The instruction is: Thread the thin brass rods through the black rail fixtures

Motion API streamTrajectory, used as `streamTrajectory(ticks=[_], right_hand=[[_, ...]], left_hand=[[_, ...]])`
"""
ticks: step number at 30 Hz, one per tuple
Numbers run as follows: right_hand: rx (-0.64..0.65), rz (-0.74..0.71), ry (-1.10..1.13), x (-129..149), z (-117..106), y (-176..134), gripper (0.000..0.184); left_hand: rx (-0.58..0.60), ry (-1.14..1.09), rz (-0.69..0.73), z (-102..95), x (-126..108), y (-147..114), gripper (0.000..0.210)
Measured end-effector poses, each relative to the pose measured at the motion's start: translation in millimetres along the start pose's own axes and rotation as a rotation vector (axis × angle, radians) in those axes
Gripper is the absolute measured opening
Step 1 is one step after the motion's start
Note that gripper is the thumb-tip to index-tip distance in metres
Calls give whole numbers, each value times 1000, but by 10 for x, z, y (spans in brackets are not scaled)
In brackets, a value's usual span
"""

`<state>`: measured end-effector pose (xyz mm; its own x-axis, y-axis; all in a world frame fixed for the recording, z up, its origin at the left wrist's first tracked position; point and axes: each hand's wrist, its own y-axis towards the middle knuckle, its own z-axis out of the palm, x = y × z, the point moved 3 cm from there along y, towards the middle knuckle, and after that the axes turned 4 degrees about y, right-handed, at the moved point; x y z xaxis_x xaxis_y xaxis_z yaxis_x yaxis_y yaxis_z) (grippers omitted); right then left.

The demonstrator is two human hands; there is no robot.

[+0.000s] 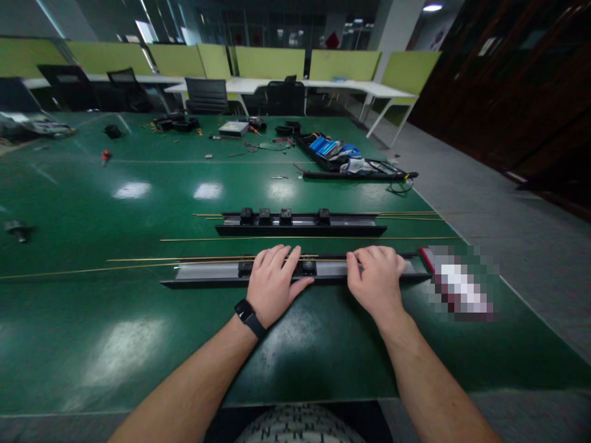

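Note:
A long black channel [207, 283] with a pale inner floor lies across the green table in front of me. Small black blocks sit in it; one [309, 267] shows just right of my left hand [276, 277]. That hand rests over the channel with fingers spread across thin brass rods [184, 259] and a block partly hidden below. It wears a black watch [249, 317]. Farther right, my right hand [376, 277] is closed over the channel, fingers curled down; whatever they hold is hidden. The rods run out leftward past the channel's end.
Behind lies a second black channel [300, 231] with several black blocks and rods. A single brass rod [277, 238] lies between the channels. A pixelated item [462, 286] is at the right end. Farther back are a black tray [318, 161] with blue packets and scattered tools.

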<state>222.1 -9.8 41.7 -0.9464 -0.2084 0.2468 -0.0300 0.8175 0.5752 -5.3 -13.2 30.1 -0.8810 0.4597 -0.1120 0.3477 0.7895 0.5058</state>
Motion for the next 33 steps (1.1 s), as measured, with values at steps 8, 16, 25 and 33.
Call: streamTrajectory(ticks=[8, 16, 25, 33], right_hand=[[34, -64, 56, 114, 36, -17, 27], [38, -42, 80, 84, 53, -19, 27], [-225, 96, 37, -685, -480, -1, 45], [-99, 282, 24, -1391, -740, -319, 87]], left_hand=[[0, -13, -2, 18, -2, -10, 62], [0, -8, 0, 4, -4, -1, 62], [-1, -4, 5, -7, -7, -3, 60], [-11, -4, 8, -10, -8, -1, 59]])
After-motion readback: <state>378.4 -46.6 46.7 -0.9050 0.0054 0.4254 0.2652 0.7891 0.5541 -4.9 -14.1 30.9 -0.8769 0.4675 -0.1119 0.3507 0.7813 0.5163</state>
